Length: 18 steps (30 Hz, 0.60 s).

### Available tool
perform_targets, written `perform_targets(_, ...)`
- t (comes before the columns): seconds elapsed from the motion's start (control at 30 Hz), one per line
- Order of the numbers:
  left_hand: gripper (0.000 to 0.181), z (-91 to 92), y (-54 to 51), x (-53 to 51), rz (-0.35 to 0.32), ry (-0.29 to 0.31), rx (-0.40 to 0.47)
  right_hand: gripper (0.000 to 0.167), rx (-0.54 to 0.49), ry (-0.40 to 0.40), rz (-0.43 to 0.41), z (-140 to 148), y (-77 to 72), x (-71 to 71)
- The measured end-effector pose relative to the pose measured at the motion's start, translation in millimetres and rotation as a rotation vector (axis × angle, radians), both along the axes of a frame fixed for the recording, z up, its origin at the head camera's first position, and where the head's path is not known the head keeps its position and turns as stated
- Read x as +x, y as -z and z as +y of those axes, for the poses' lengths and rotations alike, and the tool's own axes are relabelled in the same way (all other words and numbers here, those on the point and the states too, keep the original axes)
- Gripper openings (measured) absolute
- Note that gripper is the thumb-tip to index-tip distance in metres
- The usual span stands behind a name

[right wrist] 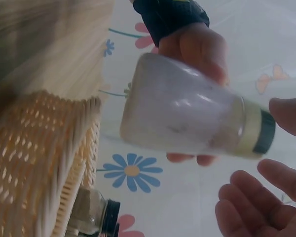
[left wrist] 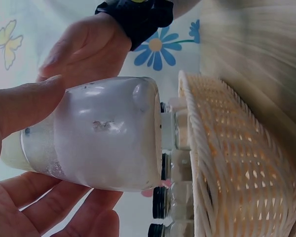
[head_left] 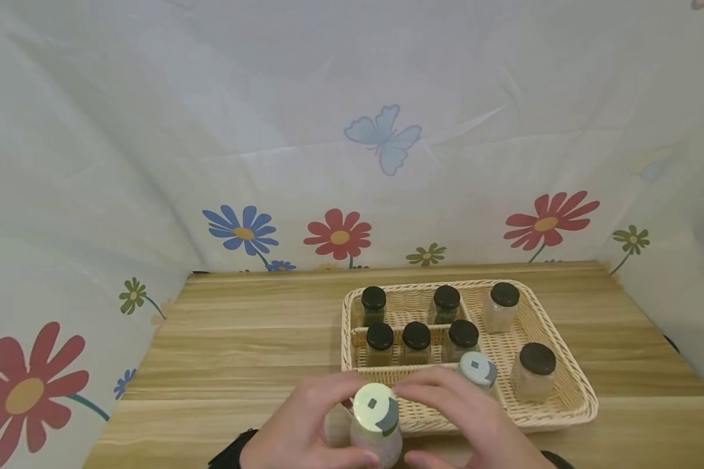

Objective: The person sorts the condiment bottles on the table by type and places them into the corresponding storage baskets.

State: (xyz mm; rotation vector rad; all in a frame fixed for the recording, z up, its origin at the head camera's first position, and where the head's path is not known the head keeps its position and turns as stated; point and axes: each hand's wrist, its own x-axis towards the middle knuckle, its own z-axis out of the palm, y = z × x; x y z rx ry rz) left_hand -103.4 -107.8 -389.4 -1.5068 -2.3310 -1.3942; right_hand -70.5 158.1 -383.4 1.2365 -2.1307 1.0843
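A clear seasoning jar (head_left: 377,423) of pale powder, with a pale green lid with a dark grey-green patch, is upright in front of the basket. My left hand (head_left: 299,423) holds the jar, thumb on one side and fingers on the other, as the left wrist view shows. That view also shows the jar's base (left wrist: 153,133) above the basket's rim. My right hand (head_left: 469,417) is beside the lid; in the right wrist view its thumb and fingers (right wrist: 256,207) are spread and stand just off the lid.
Behind the hands, a divided wicker basket (head_left: 563,339) stands on the wooden table (head_left: 240,326). It holds several black-lidded jars (head_left: 416,335) and a blue-lidded jar (head_left: 478,370), partly hidden by my right hand. A flowered cloth (head_left: 270,163) hangs at the back and sides.
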Motion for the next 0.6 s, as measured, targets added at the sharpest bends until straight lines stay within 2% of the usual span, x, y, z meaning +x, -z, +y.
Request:
perform_targets(0.1, 0.048, 2.8, 2.7, 3.6, -0.093, 0.02, -0.015, 0.07, -0.031, -0.045, 0.004, -5.3, 5.0, 3.3)
perform_targets(0.17, 0.044, 5.0, 4.4, 6.0, -0.161, 0.028, -0.025, 0.069, -0.025, -0.045, -0.017, -7.3, 7.0, 6.3)
perform_targets(0.23, 0.041, 7.3, 6.6, 7.7, -0.177, 0.031, -0.033, 0.067, -0.015, -0.041, -0.016, -8.5, 9.1, 7.7)
perform_targets(0.33, 0.039, 9.8, 11.0, 7.2, -0.076, 0.051, -0.041, 0.065, -0.013, -0.05, 0.002, -10.8, 12.2, 8.4)
perform_targets(0.4, 0.04, 10.5, 14.2, 6.4, 0.014, 0.055, -0.045, 0.063, -0.027, -0.069, 0.018, -12.4, 13.7, 8.4)
perform_targets(0.43, 0.04, 11.1, 15.2, 6.5, 0.032, 0.057, -0.044, 0.063, -0.035, -0.073, 0.018, -13.2, 14.0, 8.9)
perform_targets(0.47, 0.041, 11.5, 16.3, 6.7, 0.049, 0.059, -0.045, 0.062, -0.044, -0.08, 0.021, -14.1, 14.3, 9.2)
perform_targets(0.6, 0.04, 13.3, 19.0, 9.2, 0.012, 0.063, -0.052, 0.06, -0.067, -0.098, 0.002, -15.3, 14.0, 10.1)
